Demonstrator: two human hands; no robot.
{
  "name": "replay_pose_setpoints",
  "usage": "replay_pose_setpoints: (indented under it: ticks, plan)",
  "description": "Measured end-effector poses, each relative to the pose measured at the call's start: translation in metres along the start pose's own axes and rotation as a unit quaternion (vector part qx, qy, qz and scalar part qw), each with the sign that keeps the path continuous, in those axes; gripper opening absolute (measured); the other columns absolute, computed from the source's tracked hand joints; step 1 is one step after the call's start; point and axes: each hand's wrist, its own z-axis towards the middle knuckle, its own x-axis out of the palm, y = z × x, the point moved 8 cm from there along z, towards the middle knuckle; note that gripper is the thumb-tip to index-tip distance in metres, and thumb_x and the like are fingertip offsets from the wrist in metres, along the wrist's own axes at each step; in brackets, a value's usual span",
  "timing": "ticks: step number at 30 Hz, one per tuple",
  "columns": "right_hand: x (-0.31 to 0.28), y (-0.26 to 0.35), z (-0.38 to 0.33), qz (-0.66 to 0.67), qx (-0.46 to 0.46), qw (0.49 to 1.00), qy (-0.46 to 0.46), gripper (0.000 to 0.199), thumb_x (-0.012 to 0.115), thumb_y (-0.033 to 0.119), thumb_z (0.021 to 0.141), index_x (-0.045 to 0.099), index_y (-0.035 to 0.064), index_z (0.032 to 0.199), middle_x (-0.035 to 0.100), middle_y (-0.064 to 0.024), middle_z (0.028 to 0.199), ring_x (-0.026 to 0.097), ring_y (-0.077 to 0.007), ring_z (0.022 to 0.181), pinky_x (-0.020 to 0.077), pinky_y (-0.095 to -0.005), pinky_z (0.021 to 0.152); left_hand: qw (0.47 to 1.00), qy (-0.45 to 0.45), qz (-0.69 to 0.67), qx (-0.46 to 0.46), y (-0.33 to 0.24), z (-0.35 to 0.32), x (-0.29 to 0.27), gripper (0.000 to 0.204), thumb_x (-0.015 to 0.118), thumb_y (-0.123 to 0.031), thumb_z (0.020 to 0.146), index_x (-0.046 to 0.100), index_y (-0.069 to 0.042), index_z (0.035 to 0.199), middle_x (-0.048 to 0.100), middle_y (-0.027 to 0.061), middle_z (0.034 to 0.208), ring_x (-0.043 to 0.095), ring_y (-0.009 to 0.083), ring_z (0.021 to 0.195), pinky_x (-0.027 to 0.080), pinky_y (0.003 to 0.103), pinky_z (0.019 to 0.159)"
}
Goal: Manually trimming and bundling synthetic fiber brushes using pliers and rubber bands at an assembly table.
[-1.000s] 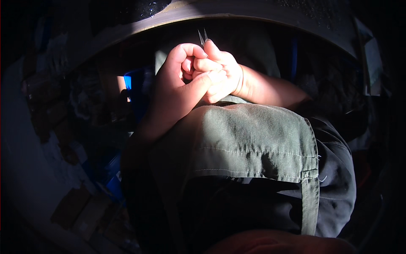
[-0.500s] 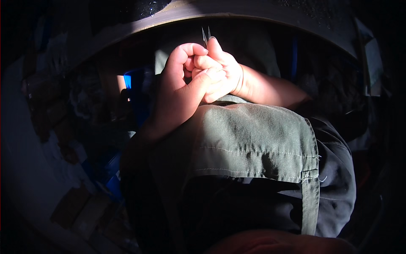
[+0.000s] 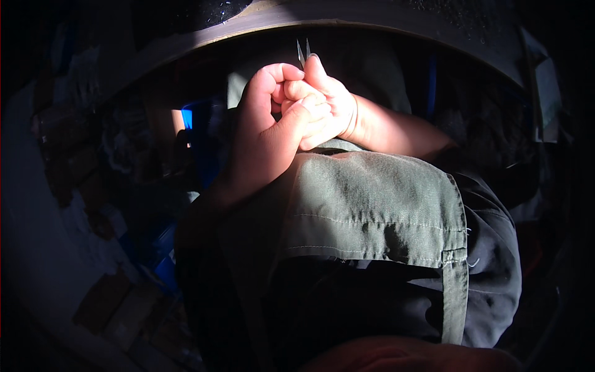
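Note:
A slim metal tool [image 3: 300,54] with two sharp tips, spread slightly in a V, sticks up from my right hand [image 3: 327,102]. Its lower part is hidden in that hand, so I cannot tell tweezers from small snips. My right thumb lies along the tool, and the other fingers are curled in. My left hand [image 3: 268,127] is closed against the right one, its index finger bent over near the base of the tips and its thumb touching the right fingers. Whatever the left fingers pinch, if anything, is too small or hidden to see.
Beyond my hands curves the edge of a table [image 3: 260,25]. A green-grey apron [image 3: 378,192] covers my front, just below the hands. Blue containers [image 3: 166,266] and brown boxes [image 3: 108,301] stand in deep shadow on the left.
Hardly anything differs. The tool's tips and my right thumb have shifted very slightly to the right; both hands keep their grip and place.

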Motion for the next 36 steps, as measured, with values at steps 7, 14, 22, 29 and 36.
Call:
replay_pose_setpoints:
  ticks: [7,14,22,29,36]
  plan:
    - [0.008,0.000,0.002,0.005,-0.004,1.000,0.022,0.056,0.033,0.062,0.094,0.032,0.0157,0.062,0.028,0.0067,0.051,0.025,-0.0056,0.045,0.0261,-0.0221,0.049,1.000,-0.008,0.001,-0.009,0.002,-0.001,-0.001,0.027,0.058,-0.004,0.087,0.047,0.000,0.112,0.057,0.0047,0.092,0.056,0.0075,0.082,0.048,0.023,0.074]
    - [0.006,0.000,0.002,-0.004,-0.007,1.000,0.012,0.056,0.033,0.062,0.094,0.030,0.0161,0.062,0.027,0.0065,0.051,0.024,-0.0052,0.044,0.0247,-0.0210,0.048,1.000,-0.010,0.007,-0.001,0.003,-0.002,-0.003,0.026,0.057,-0.007,0.089,0.047,0.000,0.112,0.055,0.0050,0.093,0.055,0.0081,0.083,0.047,0.024,0.076]
    - [-0.002,0.001,0.001,-0.029,-0.008,0.999,-0.033,0.052,0.040,0.067,0.089,0.038,0.0192,0.067,0.031,0.0080,0.051,0.026,-0.0047,0.043,0.0247,-0.0204,0.045,1.000,-0.020,0.017,0.004,0.005,-0.001,-0.006,0.024,0.055,-0.010,0.091,0.048,0.000,0.112,0.055,0.0051,0.094,0.055,0.0090,0.085,0.047,0.025,0.078]
    - [0.010,0.001,0.005,-0.009,-0.008,1.000,0.014,0.057,0.035,0.062,0.093,0.030,0.0153,0.060,0.028,0.0060,0.051,0.025,-0.0058,0.044,0.0262,-0.0201,0.047,0.999,-0.013,-0.036,-0.032,0.009,0.002,-0.006,0.022,0.051,-0.009,0.093,0.048,0.001,0.112,0.058,0.0061,0.093,0.057,0.0097,0.084,0.047,0.025,0.079]
    - [0.005,0.000,0.004,-0.005,-0.003,1.000,-0.011,0.057,0.041,0.065,0.090,0.031,0.0173,0.059,0.029,0.0071,0.050,0.026,-0.0055,0.042,0.0234,-0.0211,0.044,0.997,-0.003,-0.069,-0.028,0.006,-0.002,-0.002,0.026,0.052,-0.007,0.091,0.045,0.001,0.114,0.058,0.0073,0.095,0.057,0.0099,0.086,0.048,0.025,0.079]
